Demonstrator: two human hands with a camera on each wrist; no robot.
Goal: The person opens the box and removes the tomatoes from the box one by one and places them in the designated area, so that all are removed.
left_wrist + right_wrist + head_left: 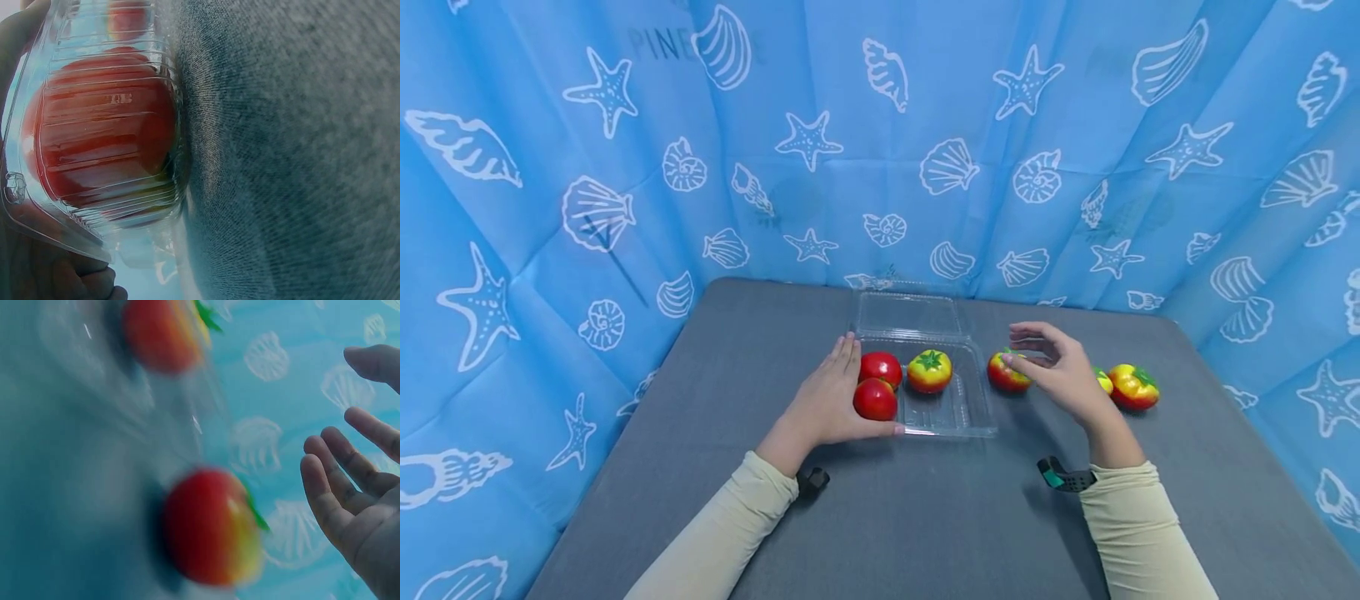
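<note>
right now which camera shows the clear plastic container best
The head view: nearly the whole clear plastic container, lid included, is in sight. The left wrist view gives a cropped close-up; the right wrist view, a blurred part.

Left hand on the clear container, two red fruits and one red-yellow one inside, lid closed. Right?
No: the lid is open, tipped back on the far side, as the head view shows. The rest holds: left hand on the clear container, two red fruits and one red-yellow fruit inside.
</note>
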